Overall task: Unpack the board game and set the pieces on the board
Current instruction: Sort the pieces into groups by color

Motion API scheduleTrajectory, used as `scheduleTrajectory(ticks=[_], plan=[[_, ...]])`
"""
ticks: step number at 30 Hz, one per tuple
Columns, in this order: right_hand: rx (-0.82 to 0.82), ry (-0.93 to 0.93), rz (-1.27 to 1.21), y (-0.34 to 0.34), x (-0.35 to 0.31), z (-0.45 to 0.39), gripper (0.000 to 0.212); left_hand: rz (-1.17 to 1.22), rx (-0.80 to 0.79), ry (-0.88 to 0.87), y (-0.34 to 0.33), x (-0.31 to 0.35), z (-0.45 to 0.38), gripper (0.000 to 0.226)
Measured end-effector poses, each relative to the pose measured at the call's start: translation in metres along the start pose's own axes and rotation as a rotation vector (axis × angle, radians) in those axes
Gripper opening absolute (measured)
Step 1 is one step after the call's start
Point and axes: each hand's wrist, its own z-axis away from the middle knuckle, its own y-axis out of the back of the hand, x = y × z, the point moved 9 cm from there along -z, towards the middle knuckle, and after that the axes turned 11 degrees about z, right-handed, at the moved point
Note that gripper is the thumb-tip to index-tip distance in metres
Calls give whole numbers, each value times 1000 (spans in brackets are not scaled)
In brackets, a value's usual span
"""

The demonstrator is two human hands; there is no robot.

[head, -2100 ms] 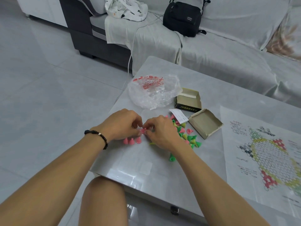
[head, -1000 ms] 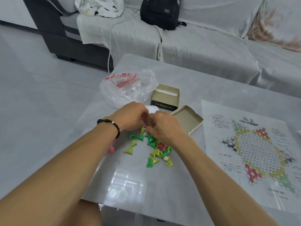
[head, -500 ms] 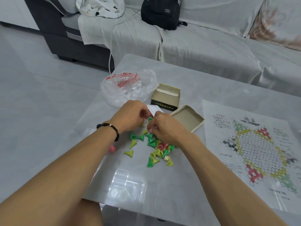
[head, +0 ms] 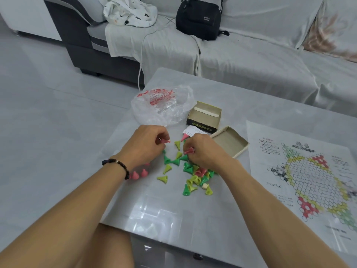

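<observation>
Pinched a pink piece (head: 164,141) in left hand (head: 144,147) fingers, another pink piece (head: 189,151) in right hand (head: 205,151) fingers, mid-frame above the bench (head: 241,105).

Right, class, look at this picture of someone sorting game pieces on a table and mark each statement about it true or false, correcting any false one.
1. Each hand pinches a pink piece. True: the left hand holds one pink piece, the right hand another.
2. Pieces already stand on the paper board. False: it holds none; the heap of pieces lies left of it.
3. The plastic bag lies beyond the hands. True.
4. The box tray is full of pieces. False: it looks empty.
5. The black bag sits on the table. False: it is on the sofa.
</observation>
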Motion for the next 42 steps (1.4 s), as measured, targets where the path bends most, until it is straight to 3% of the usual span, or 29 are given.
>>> scheduleTrajectory(ticks=[3, 7, 14, 20, 25, 28, 31, 34, 39, 42], plan=[[105, -26, -77, 17, -4, -1, 22, 25, 44, 19, 18, -8, 3, 17], [147, 82, -139, 35, -46, -15, 22, 21, 83, 78, 46, -34, 4, 13], [23, 259, -16, 9, -115, -43, 26, -10, -51, 202, 49, -79, 20, 16], [-25, 278, 77, -1, -122, -47, 30, 6, -74, 164, 45, -80, 30, 27], [52, 167, -139, 27, -88, -33, 31, 3, -105, 190, 53, -76, 30, 46], [167, 34, -146, 50, -42, -20, 25, -10, -75, 94, 57, -49, 20, 53], [233, -109, -165, 62, 7, -2, 22, -3, -27, -29, 44, -14, 4, 43], [199, -190, -107, 59, 42, 13, 17, -21, -83, -81, 10, 9, -18, 35], [66, -157, 9, 38, 55, 22, 24, -138, -155, -79, -40, 20, -53, 23], [25, -36, 171, 23, 46, 18, 28, -209, -239, -82, -62, 22, -66, 33]])
